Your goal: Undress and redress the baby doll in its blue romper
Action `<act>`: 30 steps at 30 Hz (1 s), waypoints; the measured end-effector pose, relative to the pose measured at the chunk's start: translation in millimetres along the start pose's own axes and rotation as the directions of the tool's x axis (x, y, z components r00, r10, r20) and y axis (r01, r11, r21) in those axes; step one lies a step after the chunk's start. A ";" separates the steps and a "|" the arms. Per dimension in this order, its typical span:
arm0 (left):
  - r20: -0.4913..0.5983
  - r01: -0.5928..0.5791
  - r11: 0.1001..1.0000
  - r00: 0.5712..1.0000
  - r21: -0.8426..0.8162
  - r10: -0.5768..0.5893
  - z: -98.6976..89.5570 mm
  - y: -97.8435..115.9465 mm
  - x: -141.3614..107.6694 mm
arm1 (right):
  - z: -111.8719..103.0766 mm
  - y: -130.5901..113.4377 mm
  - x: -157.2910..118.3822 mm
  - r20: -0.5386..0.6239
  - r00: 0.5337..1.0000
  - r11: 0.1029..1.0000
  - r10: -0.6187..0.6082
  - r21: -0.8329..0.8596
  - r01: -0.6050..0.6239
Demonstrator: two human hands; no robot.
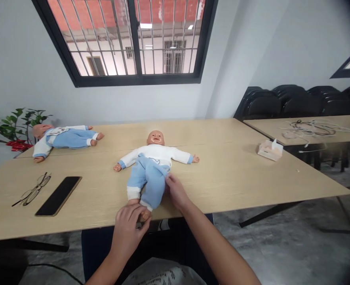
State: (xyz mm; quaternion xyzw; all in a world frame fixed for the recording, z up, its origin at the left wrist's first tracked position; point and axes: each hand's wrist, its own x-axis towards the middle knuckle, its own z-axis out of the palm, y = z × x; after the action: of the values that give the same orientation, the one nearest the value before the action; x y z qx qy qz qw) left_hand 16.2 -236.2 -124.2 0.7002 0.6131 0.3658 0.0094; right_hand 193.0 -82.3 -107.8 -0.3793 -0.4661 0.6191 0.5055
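Note:
A baby doll (155, 138) lies on its back on the table, arms spread, its feet toward me at the near edge. It wears a white top (161, 151) with blue cuffs and light blue trousers (153, 178) with white ankle bands. The trousers sit bunched and slanted over the belly. My left hand (129, 225) is closed around the doll's feet, thumb and fingers at one foot (145, 215). With thumb and fingers together, my right hand (176, 192) pinches the trousers at the hip on the right side. Its fingertips are partly hidden by the cloth.
Another doll (71, 137) in similar clothes lies at the back left beside a potted plant (17, 124). Glasses (34, 190) and a phone (59, 196) rest on the left. To the right are a tissue box (270, 150), cables (314, 128) on a second table, and stacked black chairs (296, 103).

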 end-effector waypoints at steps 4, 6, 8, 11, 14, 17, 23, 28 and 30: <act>-0.084 0.084 0.986 0.992 -0.143 -0.097 -9.9 -11.3 1.4 | -2.2 4.9 7.0 -0.106 0.994 0.995 -0.025 0.092 0.035; -0.099 0.175 0.959 0.975 -0.222 -0.200 -15.9 -16.8 0.2 | -5.8 1.1 10.6 -0.054 0.995 0.994 -0.078 0.074 0.082; -0.076 0.262 0.920 0.953 -0.291 -0.295 -21.3 -22.5 -1.5 | -11.8 -6.2 13.1 0.081 0.987 0.988 -0.140 -0.055 0.145; -0.028 0.341 0.866 0.926 -0.366 -0.376 -26.7 -29.6 -4.3 | -23.3 -17.5 14.0 0.224 0.949 0.855 -0.221 -0.424 0.299; -0.005 0.359 0.848 0.920 -0.391 -0.392 -28.0 -33.2 -7.8 | -31.3 -22.3 13.7 0.147 0.934 0.645 -0.327 -0.687 0.334; 0.005 0.377 0.836 0.913 -0.400 -0.409 -27.1 -33.6 -10.6 | -30.4 -18.2 15.5 -0.023 0.949 0.764 -0.315 -0.599 0.239; 0.009 0.402 0.767 0.888 -0.500 -0.460 -28.1 -36.4 -7.0 | -31.1 -8.6 25.2 0.123 0.992 0.998 -0.040 -0.039 0.045; 0.061 0.433 0.663 0.861 -0.611 -0.506 -36.8 -48.0 1.1 | -56.1 -25.8 26.4 0.388 0.918 0.952 0.079 -0.304 0.047; 0.110 0.452 0.637 0.858 -0.624 -0.501 -42.5 -52.4 2.9 | -60.7 -34.6 26.8 0.428 0.898 0.863 0.103 -0.487 0.132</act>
State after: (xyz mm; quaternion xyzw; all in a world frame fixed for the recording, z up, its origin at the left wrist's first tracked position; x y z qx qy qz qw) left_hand -50.7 -239.2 -115.8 0.4549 0.6166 0.5590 0.3168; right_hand 254.2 -42.4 -91.4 -0.3446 -0.7162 0.5410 0.2749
